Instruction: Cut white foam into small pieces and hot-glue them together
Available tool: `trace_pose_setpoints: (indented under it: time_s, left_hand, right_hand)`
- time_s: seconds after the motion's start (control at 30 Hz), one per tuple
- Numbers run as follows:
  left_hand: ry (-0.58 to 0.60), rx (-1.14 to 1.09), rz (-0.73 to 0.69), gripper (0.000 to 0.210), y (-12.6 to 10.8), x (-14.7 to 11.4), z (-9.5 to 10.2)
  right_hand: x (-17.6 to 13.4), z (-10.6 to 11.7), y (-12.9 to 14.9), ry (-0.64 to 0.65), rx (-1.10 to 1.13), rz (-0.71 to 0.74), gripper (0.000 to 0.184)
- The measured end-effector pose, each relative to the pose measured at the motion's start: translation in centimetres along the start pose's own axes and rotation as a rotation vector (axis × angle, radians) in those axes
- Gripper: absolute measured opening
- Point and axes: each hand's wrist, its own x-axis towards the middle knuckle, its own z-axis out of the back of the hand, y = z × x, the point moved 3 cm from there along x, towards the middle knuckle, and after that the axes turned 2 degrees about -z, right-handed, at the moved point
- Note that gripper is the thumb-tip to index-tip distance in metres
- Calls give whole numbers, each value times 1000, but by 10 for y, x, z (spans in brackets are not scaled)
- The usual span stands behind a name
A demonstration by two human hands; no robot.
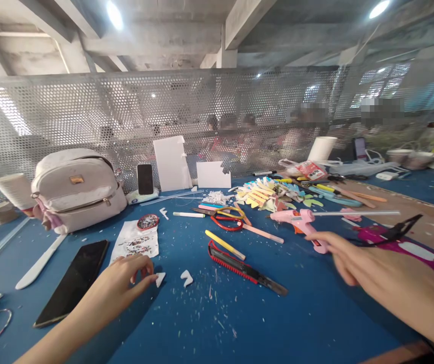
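My left hand (133, 275) is closed in a pinch on a small white paper piece (159, 279), low over the blue table. Another small white cutout (187, 277) lies just to its right. My right hand (356, 260) stretches its fingers toward a pink glue gun (296, 218), with the fingertips at the handle; whether they touch it is hard to tell. A clear glue stick (356, 213) sticks out of the gun's back. Between the hands lies a red and black utility knife (235, 265) with its blade out. Beyond my left hand, tiny coloured bits sit on a white sheet (120, 240).
A dark phone (73, 283) and a white plastic knife (40, 263) lie on the left, before a pale backpack (76, 187). Red-handled scissors (227, 222), markers and a heap of coloured paper pieces (262, 193) fill the middle back. A magenta object (402, 245) lies right.
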Motion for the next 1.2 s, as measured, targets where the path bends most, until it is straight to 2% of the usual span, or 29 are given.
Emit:
trace_pose_setpoints:
  time_s: [0.1, 0.2, 0.27, 0.33, 0.43, 0.63, 0.73, 0.83, 0.93, 1.07, 1.2]
  left_hand:
    - [-2, -57, -48, 24, 5, 2, -2]
    - [15, -94, -106, 28, 6, 6, -8]
    - [29, -107, -111, 27, 4, 9, -11]
    - [35, -107, -101, 21, 1, 11, -12]
    - [31, -79, -89, 16, -3, 13, -11]
    - [39, -19, -70, 19, -9, 12, -10]
    - [41, -30, -68, 19, -13, 13, -14]
    - [40, -42, -91, 18, -22, 18, -19]
    - [48, -51, -149, 17, -34, 30, -23]
    - [64, -91, -231, 15, -53, 52, -26]
    - [56, -108, -289, 20, -70, 72, -32]
  right_hand:
    - [10, 17, 55, 25, 41, 57, 40]
    - [12, 49, 116, 77, 106, 237, 36]
    - [14, 61, 146, 160, 124, 353, 37]
    - [21, 64, 164, 150, 93, 402, 39]
    - [37, 51, 180, 149, 15, 431, 37]
    - [67, 25, 200, 147, 47, 500, 28]
    - [78, 17, 199, 174, 76, 502, 31]
    - [87, 14, 191, 196, 134, 450, 24]
    - [91, 17, 180, 269, 256, 367, 18]
    - [87, 26, 170, 391, 410, 274, 28]
    - [81, 34, 162, 380, 833, 136, 35]
